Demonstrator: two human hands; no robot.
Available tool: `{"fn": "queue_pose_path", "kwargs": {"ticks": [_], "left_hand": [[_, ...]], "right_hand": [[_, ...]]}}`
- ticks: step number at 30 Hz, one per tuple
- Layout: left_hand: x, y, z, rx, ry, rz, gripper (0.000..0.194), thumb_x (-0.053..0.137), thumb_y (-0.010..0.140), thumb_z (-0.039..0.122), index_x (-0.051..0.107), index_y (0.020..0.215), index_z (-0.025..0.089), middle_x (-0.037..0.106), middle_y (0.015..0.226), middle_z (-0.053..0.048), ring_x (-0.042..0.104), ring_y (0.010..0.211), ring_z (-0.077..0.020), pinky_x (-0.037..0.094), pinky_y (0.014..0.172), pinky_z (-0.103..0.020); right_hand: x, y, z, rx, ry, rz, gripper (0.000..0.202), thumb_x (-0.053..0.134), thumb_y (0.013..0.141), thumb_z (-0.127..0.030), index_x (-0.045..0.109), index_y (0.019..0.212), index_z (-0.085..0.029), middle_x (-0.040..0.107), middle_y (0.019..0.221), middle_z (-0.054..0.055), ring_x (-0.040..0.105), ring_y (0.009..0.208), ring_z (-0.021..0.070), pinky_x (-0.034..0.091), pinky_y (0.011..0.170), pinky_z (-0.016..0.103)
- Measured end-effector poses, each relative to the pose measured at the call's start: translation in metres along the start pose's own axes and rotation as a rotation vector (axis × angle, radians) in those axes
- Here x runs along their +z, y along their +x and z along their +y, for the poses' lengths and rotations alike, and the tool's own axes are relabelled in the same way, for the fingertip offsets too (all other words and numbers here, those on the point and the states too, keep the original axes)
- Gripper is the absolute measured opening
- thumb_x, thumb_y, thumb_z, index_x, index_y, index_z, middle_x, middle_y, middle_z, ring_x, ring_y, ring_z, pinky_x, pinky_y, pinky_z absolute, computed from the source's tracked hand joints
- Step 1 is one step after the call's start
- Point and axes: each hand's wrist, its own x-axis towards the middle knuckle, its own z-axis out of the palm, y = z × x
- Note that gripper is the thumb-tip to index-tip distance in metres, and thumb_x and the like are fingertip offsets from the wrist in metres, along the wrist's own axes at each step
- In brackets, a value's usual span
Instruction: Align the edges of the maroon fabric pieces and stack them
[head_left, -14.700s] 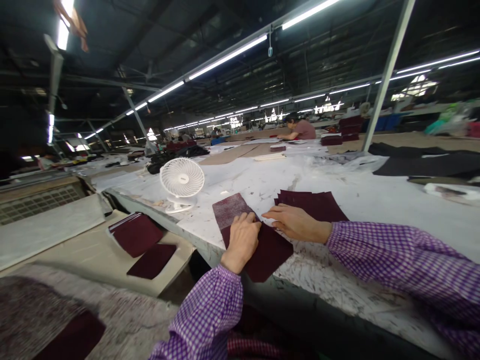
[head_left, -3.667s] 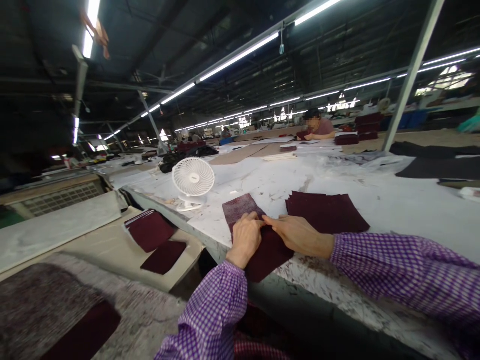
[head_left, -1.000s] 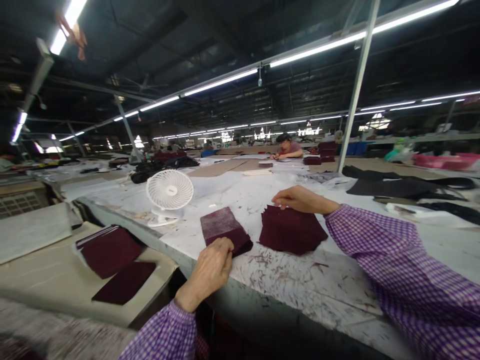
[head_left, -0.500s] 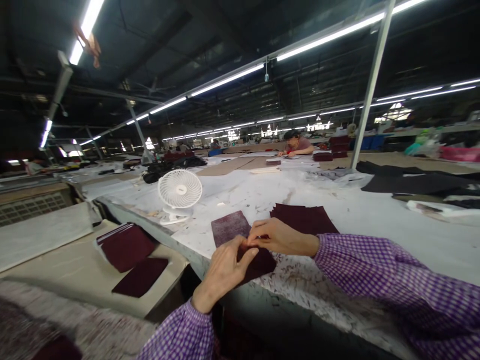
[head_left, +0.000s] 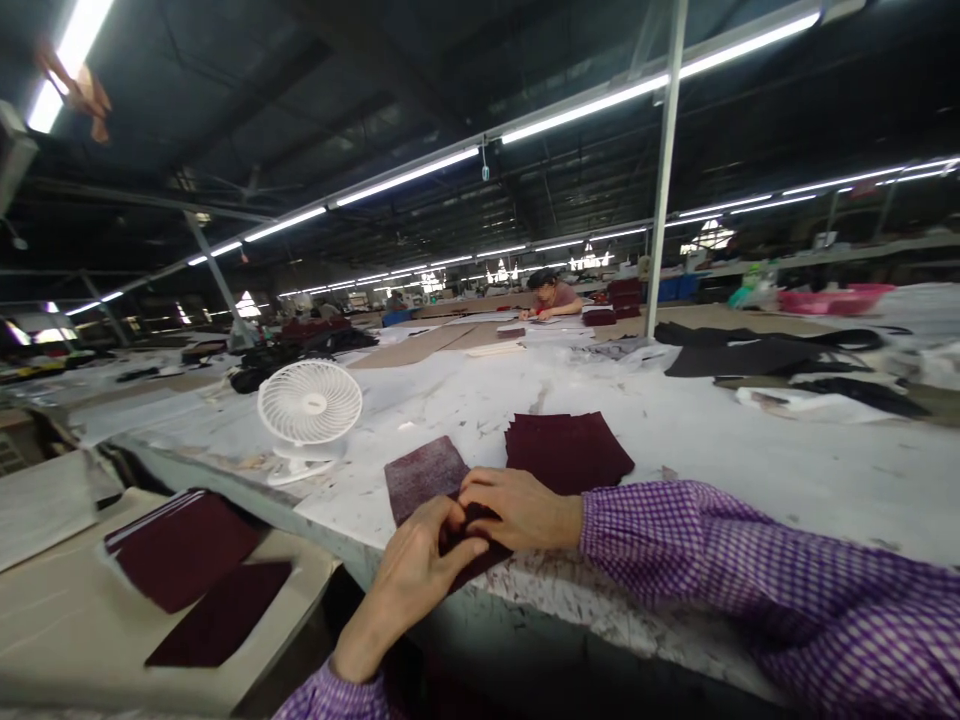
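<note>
Close together at the near edge of the white table (head_left: 442,390), both hands grip a dark maroon fabric piece (head_left: 484,568). My left hand (head_left: 420,555) has its fingers curled on the piece's left side, thumb pointing right. My right hand (head_left: 517,505) bends its fingers over the top of the same piece; its fingertips are partly hidden. A greyish-maroon panel (head_left: 424,477) lies flat just beyond my left hand. Behind my right hand rests a fanned stack of maroon pieces (head_left: 570,450).
A white fan (head_left: 310,402) stands at the left. Lower left, a beige surface (head_left: 52,630) holds maroon pieces (head_left: 184,550). Farther back are a metal post (head_left: 664,190), dark cloth (head_left: 742,355), a pink basket (head_left: 832,300) and a person (head_left: 553,292) leaning over the table.
The view has turned right, so the surroundings shift left. My right hand's fingers are now bent farther over the maroon piece, and less of the piece shows below the hands.
</note>
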Motion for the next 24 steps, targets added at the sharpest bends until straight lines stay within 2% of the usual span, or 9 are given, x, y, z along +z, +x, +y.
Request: {"fn": "queue_pose_path", "kwargs": {"ticks": [3,5,7,9,12,15,19,22,24], "left_hand": [[0.002,-0.003,0.003,0.097,0.089,0.005,0.006,0.051,0.082,0.025,0.055,0.078,0.02,0.058,0.087,-0.003,0.055,0.085,-0.0197,0.042,0.074,-0.031],[0.003,-0.003,0.003,0.078,0.108,0.026,0.01,0.046,0.082,0.017,0.054,0.075,0.02,0.057,0.085,-0.003,0.055,0.084,-0.0194,0.042,0.074,-0.031],[0.004,-0.001,0.001,0.018,0.093,0.038,0.01,0.046,0.081,0.016,0.053,0.074,0.019,0.056,0.079,-0.002,0.055,0.079,-0.0184,0.041,0.07,-0.03],[0.004,0.0,0.0,-0.034,0.061,0.046,0.009,0.047,0.081,0.017,0.053,0.074,0.019,0.055,0.075,-0.001,0.054,0.074,-0.017,0.04,0.066,-0.029],[0.003,0.0,0.001,-0.074,0.022,0.046,0.01,0.046,0.081,0.019,0.055,0.075,0.019,0.055,0.073,0.0,0.053,0.068,-0.0153,0.038,0.064,-0.028],[0.003,0.0,0.002,-0.093,0.013,0.058,0.011,0.047,0.081,0.02,0.055,0.074,0.018,0.055,0.072,0.0,0.052,0.068,-0.0152,0.038,0.063,-0.028],[0.003,-0.005,0.003,-0.046,0.007,0.08,0.017,0.047,0.086,0.03,0.057,0.077,0.018,0.056,0.076,-0.001,0.052,0.073,-0.0161,0.04,0.066,-0.028],[0.002,-0.01,0.007,0.01,0.011,0.061,0.024,0.054,0.083,0.042,0.058,0.082,0.019,0.056,0.08,-0.002,0.052,0.078,-0.0177,0.042,0.07,-0.03],[0.001,-0.013,0.011,0.033,0.033,0.055,0.026,0.061,0.078,0.045,0.059,0.083,0.019,0.057,0.083,-0.002,0.053,0.083,-0.0194,0.042,0.073,-0.031]], "right_hand": [[-0.008,0.003,0.001,0.016,0.063,0.0,0.023,0.053,0.086,-0.033,0.062,0.102,-0.018,0.061,0.105,0.006,0.058,0.091,0.0169,0.045,0.081,0.03],[-0.017,0.006,0.003,0.068,0.1,0.058,0.022,0.049,0.089,-0.028,0.063,0.1,-0.016,0.063,0.1,0.006,0.059,0.086,0.0159,0.044,0.08,0.03],[-0.031,0.008,0.006,0.07,0.158,0.056,0.023,0.046,0.09,-0.027,0.065,0.095,-0.015,0.064,0.093,0.007,0.059,0.08,0.0147,0.044,0.076,0.029],[-0.045,0.008,0.011,-0.016,0.232,-0.087,0.023,0.052,0.087,-0.032,0.066,0.093,-0.015,0.064,0.09,0.006,0.058,0.076,0.0137,0.044,0.071,0.027],[-0.056,0.004,0.014,-0.132,0.205,-0.311,0.035,0.067,0.075,-0.043,0.065,0.095,-0.015,0.06,0.09,0.004,0.056,0.072,0.0128,0.043,0.065,0.024],[-0.051,-0.002,0.01,-0.193,0.075,-0.346,0.039,0.07,0.071,-0.045,0.063,0.098,-0.017,0.057,0.09,0.003,0.054,0.069,0.0117,0.042,0.064,0.024],[-0.033,-0.006,0.002,-0.31,-0.054,-0.278,0.014,0.055,0.086,-0.031,0.062,0.085,-0.019,0.057,0.084,0.001,0.053,0.074,0.0125,0.04,0.064,0.024],[-0.026,-0.006,0.001,-0.276,-0.073,-0.24,0.014,0.047,0.087,-0.02,0.058,0.079,-0.017,0.057,0.081,0.002,0.052,0.072,0.0128,0.039,0.063,0.024],[-0.025,-0.005,0.003,-0.22,-0.006,-0.235,0.013,0.044,0.088,-0.019,0.055,0.081,-0.017,0.056,0.08,0.003,0.051,0.068,0.0121,0.039,0.062,0.024]]}}
